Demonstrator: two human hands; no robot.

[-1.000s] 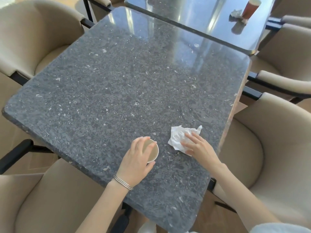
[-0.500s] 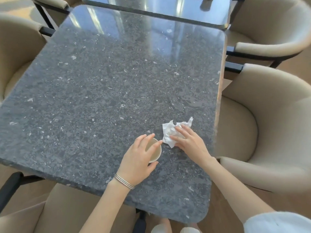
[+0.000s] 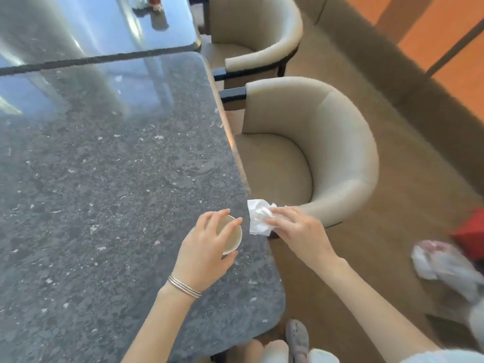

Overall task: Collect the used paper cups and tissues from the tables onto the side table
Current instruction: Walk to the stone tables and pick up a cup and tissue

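While the left hand (image 3: 207, 254) curls round the rim of a pale paper cup (image 3: 230, 238) at lower centre, the right hand (image 3: 298, 231) pinches a crumpled white tissue (image 3: 258, 218) at the grey stone table's (image 3: 104, 192) right edge (both just beside each other). A beige chair (image 3: 327, 153) crowds that edge; another cup (image 3: 153, 0), reddish, stands at the upper left on the far table.

The crumpled white paper tissue (image 3: 259, 218), which lay flat on the dark speckled stone table (image 3: 110, 195) a second ago, has been dragged right to the table's right edge and is now bunched under the right hand (image 3: 296, 231), partly overhanging it.
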